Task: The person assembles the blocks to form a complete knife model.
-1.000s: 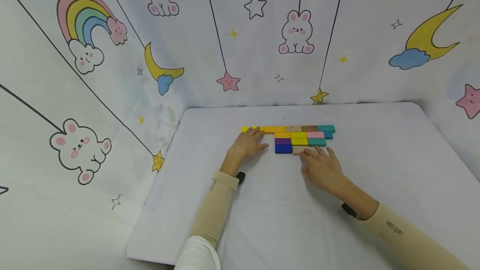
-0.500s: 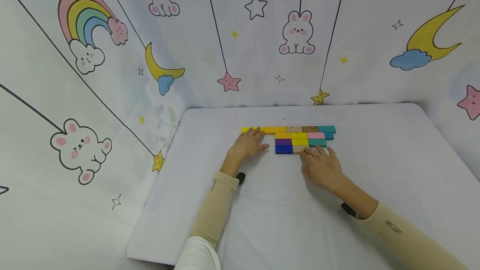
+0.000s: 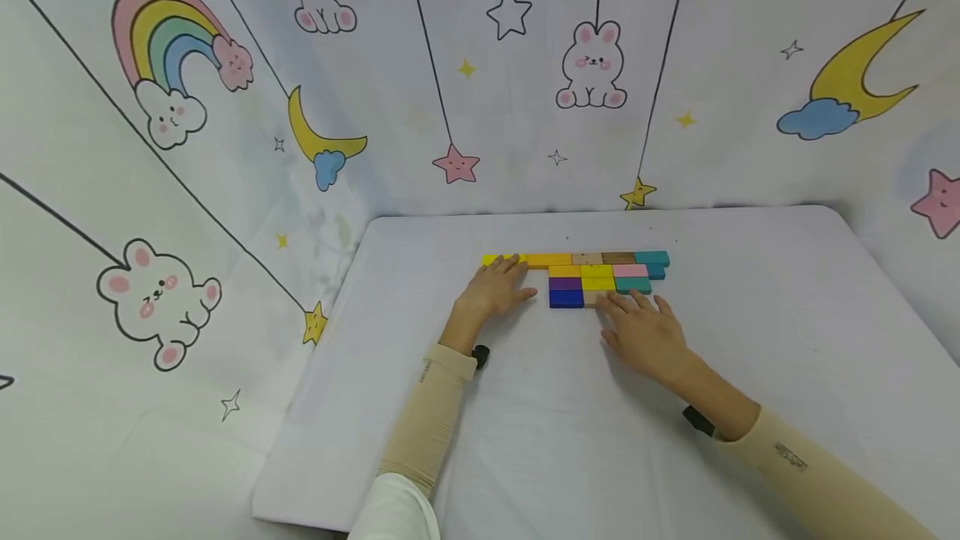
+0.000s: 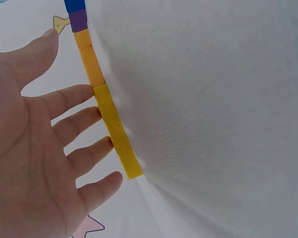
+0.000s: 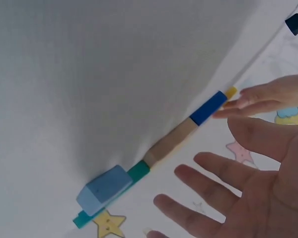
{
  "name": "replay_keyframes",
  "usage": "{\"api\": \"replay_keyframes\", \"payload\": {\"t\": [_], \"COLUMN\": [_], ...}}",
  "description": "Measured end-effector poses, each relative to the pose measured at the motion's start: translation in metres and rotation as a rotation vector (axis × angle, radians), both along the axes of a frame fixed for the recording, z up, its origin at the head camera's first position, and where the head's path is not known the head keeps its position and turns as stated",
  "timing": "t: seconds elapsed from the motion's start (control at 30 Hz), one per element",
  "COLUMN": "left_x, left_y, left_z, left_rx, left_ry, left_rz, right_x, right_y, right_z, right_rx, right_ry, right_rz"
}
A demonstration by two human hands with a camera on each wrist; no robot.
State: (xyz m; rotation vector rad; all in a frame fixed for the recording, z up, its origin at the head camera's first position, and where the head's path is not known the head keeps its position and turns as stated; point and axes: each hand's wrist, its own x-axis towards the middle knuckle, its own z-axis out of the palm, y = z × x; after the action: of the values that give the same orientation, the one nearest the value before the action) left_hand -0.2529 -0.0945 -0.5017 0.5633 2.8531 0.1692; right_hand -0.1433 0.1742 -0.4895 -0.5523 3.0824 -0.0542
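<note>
Coloured wooden blocks lie in adjoining rows on the white table. My left hand [image 3: 495, 286] is at the left end of the back row, fingers straight and spread. In the left wrist view its fingertips touch the long yellow block [image 4: 115, 130]; an orange block [image 4: 91, 64] adjoins it. My right hand [image 3: 643, 336] lies at the front right, fingers extended over the pale wood block [image 3: 590, 299], beside the dark blue block [image 3: 566, 299]. Whether those fingers touch is unclear. A light blue block [image 5: 104, 191], seen in the right wrist view, is hidden by the right hand in the head view.
The white-covered table [image 3: 787, 340] extends around the blocks, its rounded back corners near the wall. A patterned cloth wall [image 3: 525, 123] with bunnies, stars and moons rises behind and to the left. The teal block [image 3: 651, 257] ends the back row at right.
</note>
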Motion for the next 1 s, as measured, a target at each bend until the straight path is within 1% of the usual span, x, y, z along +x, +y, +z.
{"api": "replay_keyframes", "payload": {"t": [0.17, 0.3, 0.4, 0.6, 0.83, 1.0], "left_x": [0.002, 0.003, 0.002, 0.002, 0.001, 0.0], "left_y": [0.001, 0.002, 0.001, -0.001, -0.003, -0.001], "left_z": [0.002, 0.002, 0.002, 0.001, 0.0, -0.001], "left_rx": [-0.007, -0.003, -0.003, 0.017, 0.01, 0.013], "left_ry": [-0.003, -0.01, -0.01, 0.005, 0.002, 0.001], "left_rz": [0.006, 0.009, 0.01, -0.012, 0.001, -0.002], "right_x": [0.006, 0.013, 0.019, 0.027, 0.032, 0.035], "right_y": [0.002, 0.007, 0.012, 0.026, 0.039, 0.045], "right_z": [0.008, 0.013, 0.015, 0.015, 0.018, 0.019], "right_rx": [-0.027, -0.05, -0.066, -0.084, -0.082, -0.081], "right_ry": [-0.017, -0.031, -0.038, -0.065, -0.05, -0.034], "right_rz": [-0.045, -0.07, -0.081, -0.118, -0.112, -0.104]}}
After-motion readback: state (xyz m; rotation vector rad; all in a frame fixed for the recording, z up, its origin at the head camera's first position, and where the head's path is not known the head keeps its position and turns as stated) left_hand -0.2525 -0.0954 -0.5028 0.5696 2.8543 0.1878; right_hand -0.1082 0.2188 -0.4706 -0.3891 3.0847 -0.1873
